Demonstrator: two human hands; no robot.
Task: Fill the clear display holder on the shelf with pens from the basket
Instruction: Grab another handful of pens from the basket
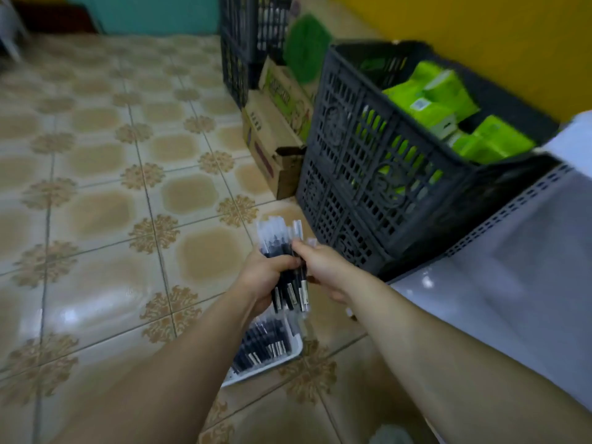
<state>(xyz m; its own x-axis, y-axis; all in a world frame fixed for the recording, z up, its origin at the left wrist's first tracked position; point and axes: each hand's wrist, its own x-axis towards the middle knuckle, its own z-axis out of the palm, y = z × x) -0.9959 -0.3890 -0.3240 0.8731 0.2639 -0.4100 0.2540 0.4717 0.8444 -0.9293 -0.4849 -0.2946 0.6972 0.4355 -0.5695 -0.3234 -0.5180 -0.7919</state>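
Pens (289, 285) in left hand (263, 273), basket (296, 347) half hidden

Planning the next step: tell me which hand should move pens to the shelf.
Right, probably. The left hand grips the bundle of pens and steadies it; the right hand pinches at the bundle's top and lies nearer the shelf on that side.

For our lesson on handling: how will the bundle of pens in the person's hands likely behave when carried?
Likely stiff and light: the left hand wraps the bundle of pens. Unbound smooth barrels may slide apart; their tops sit unevenly; the right hand pinches some.
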